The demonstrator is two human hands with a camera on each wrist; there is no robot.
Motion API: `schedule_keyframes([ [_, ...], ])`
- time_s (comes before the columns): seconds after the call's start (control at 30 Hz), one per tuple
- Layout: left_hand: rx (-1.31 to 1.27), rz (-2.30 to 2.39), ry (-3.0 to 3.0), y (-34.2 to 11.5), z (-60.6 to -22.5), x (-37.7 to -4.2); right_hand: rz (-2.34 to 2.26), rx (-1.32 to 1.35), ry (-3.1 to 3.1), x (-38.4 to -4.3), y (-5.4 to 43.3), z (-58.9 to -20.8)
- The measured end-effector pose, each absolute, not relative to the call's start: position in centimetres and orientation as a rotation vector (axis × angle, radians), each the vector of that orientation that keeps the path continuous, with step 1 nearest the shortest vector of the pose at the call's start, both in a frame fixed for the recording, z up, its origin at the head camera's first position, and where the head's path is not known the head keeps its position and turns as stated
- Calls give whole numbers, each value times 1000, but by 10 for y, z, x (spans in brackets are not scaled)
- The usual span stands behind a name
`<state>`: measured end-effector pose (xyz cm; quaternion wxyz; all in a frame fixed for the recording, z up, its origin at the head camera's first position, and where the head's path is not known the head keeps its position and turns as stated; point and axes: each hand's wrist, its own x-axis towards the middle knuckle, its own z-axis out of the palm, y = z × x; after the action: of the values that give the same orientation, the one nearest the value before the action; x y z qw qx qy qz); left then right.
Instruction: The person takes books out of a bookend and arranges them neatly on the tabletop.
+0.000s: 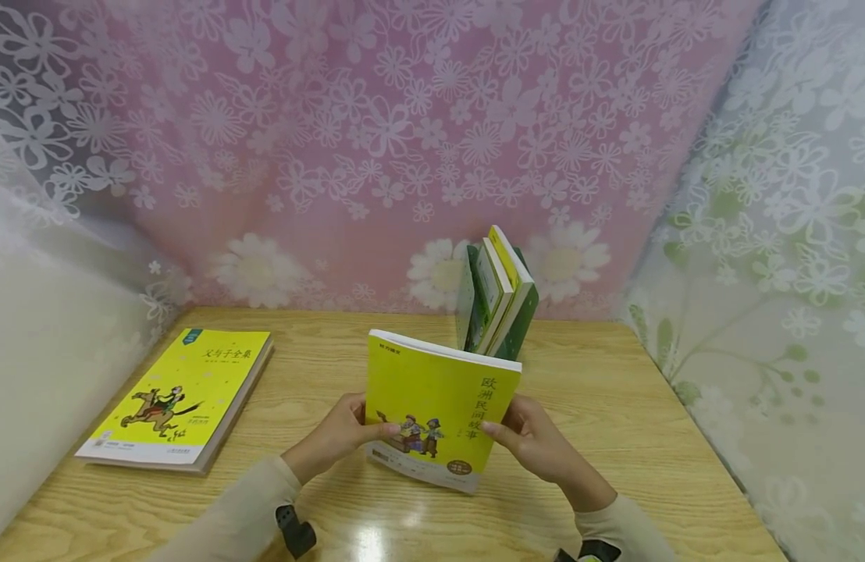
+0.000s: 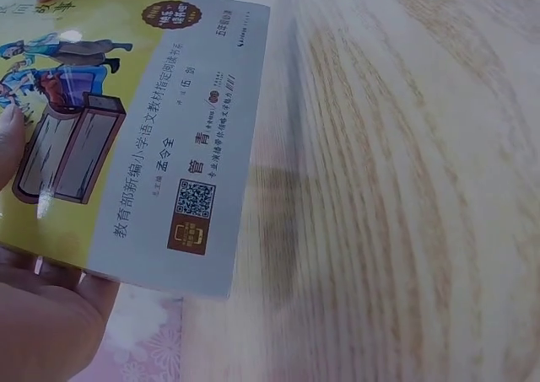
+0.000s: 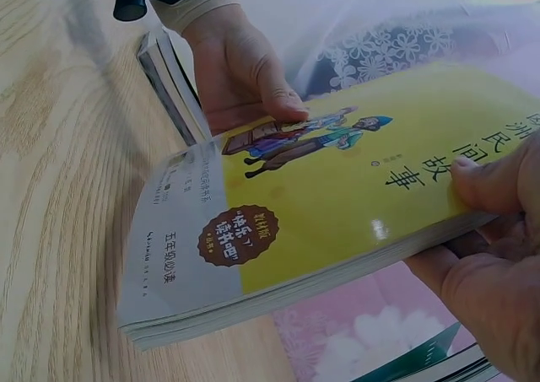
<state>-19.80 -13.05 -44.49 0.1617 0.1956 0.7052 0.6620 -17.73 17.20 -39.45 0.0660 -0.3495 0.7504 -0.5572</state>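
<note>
Both hands hold one yellow paperback book (image 1: 432, 398) with a white band along its bottom, tilted with its front cover facing me. My left hand (image 1: 337, 433) grips its left edge, thumb on the cover near the printed figures and fingers behind. On the opposite edge, my right hand (image 1: 541, 441) pinches it with the thumb beside the title and the fingers underneath. In the right wrist view the book (image 3: 337, 196) shows its thick page edge, and its lower end overlaps the wooden table. The left wrist view shows the cover's QR code and white band close up.
Another yellow book (image 1: 172, 398) lies flat on the wooden table (image 1: 306, 359) at the left. Behind the held book, several books (image 1: 503, 289) stand upright between green bookends (image 1: 522, 324). A pink floral curtain (image 1: 376, 156) hangs along the table's back edge.
</note>
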Motion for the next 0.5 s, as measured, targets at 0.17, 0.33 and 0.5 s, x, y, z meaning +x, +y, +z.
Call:
schedule_keyframes([
  [0.17, 574, 1896, 1985, -134, -448, -196, -1734, -1028, 2232, -182, 169, -395],
  [0.33, 614, 1935, 1988, -137, -450, -196, -1752, -1017, 2194, -187, 165, -397],
  [0.5, 642, 1975, 1978, -139, -451, -197, -1727, -967, 2206, -189, 163, -397],
])
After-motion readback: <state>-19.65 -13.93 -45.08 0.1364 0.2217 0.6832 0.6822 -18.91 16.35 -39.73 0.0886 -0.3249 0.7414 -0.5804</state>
